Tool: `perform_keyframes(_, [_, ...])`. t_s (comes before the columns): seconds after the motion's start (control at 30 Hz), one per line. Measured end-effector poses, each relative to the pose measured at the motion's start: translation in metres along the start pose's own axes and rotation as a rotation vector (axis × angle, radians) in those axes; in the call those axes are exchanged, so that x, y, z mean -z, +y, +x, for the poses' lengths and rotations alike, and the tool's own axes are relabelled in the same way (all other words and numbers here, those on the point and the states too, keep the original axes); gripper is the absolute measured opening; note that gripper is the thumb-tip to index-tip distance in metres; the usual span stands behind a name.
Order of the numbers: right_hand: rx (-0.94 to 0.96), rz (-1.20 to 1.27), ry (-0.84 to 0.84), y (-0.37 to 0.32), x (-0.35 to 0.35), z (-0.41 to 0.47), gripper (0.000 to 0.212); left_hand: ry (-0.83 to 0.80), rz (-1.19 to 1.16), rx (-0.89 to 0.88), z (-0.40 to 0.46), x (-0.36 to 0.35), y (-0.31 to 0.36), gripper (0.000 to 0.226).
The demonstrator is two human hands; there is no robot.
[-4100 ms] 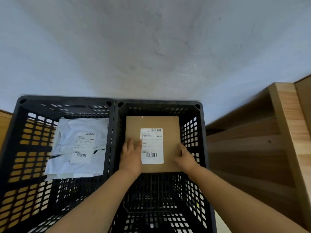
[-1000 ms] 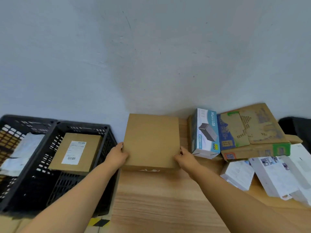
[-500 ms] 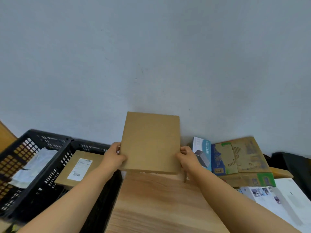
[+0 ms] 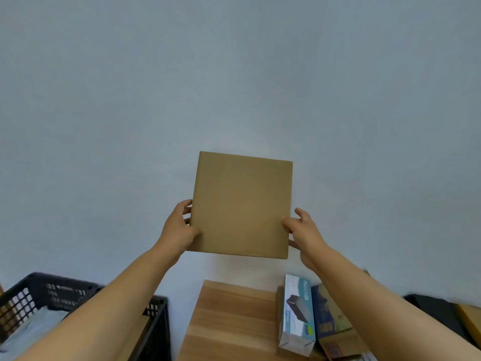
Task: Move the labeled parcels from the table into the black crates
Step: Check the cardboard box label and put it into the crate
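While both hands — left (image 4: 179,230), right (image 4: 303,230) — grip its side edges, the plain cardboard parcel (image 4: 240,204) faces the wall.

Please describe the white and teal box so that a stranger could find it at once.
Look at the wooden table at the bottom. The box stands on it, under the right forearm. Its neighbours are brown or blue cardboard.

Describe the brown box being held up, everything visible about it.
The box is flat, plain brown cardboard, roughly square, with no label on the face shown. It is held upright in the air before the pale wall, above the wooden table. The left hand grips its left edge and the right hand its right edge, low down. Nothing else touches it.
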State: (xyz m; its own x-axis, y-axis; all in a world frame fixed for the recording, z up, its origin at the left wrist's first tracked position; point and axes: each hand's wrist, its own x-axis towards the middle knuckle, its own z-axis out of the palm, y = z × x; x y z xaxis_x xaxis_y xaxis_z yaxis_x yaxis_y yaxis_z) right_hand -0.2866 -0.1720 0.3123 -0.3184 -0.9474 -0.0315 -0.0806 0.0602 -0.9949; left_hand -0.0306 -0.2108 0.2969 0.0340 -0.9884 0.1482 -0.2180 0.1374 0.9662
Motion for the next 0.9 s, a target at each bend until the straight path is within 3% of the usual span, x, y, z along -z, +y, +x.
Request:
perform_keyframes(0.13, [0.043, 0.078, -0.024, -0.035, 0.008, 0.000, 0.033, 0.005, 0.013, -0.115, 0.011, 0.001, 0.033, 0.072])
perform_keyframes(0.3, [0.092, 0.136, -0.019, -0.059, 0.028, 0.000, 0.035, 0.006, -0.035, -0.174, 0.022, 0.003, 0.064, 0.055])
perform_keyframes(0.5, [0.135, 0.198, 0.017, -0.070, 0.043, -0.003, 0.040, -0.051, -0.150, -0.113, 0.026, 0.005, 0.089, 0.018])
perform_keyframes(0.63, [0.176, 0.248, -0.013, -0.072, 0.047, -0.009, 0.029, -0.105, -0.359, -0.090, 0.021, 0.005, 0.098, 0.020])
perform_keyframes(0.73, [0.215, 0.208, -0.053, -0.075, 0.049, -0.014, 0.029, -0.163, -0.384, -0.117, 0.023, 0.011, 0.095, 0.031])
perform_keyframes(0.9, [0.112, 0.224, -0.135, -0.073, 0.054, -0.014, 0.051, -0.230, -0.318, -0.140, 0.025, 0.019, 0.094, 0.043])
